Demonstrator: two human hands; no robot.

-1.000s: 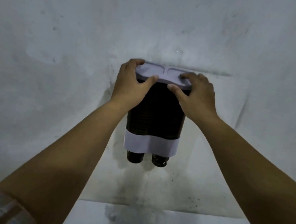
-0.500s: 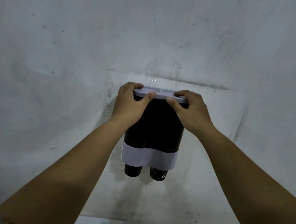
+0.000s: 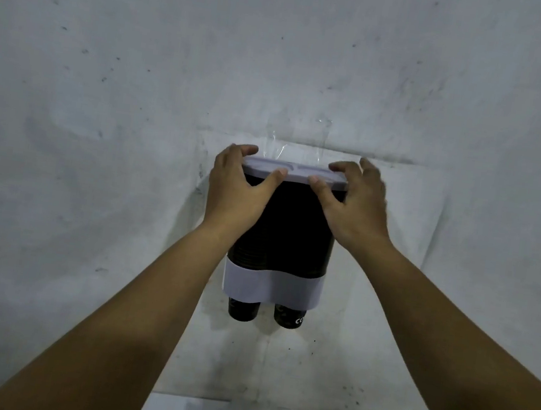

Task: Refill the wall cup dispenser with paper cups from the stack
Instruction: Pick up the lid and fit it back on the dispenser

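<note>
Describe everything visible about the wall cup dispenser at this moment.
The wall cup dispenser hangs upright on a scuffed white wall. Its dark, see-through body shows stacked dark cups filling two side-by-side columns; a pale band wraps the lower part, and one cup bottom pokes out below each column. A flat pale lid with two recessed ovals sits on top. The left hand grips the lid's left end, the right hand its right end, thumbs on the front edge.

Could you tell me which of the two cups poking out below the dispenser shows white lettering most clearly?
The right-hand cup: bold white letters show near its lower edge, while the left-hand cup looks almost plain black.
</note>
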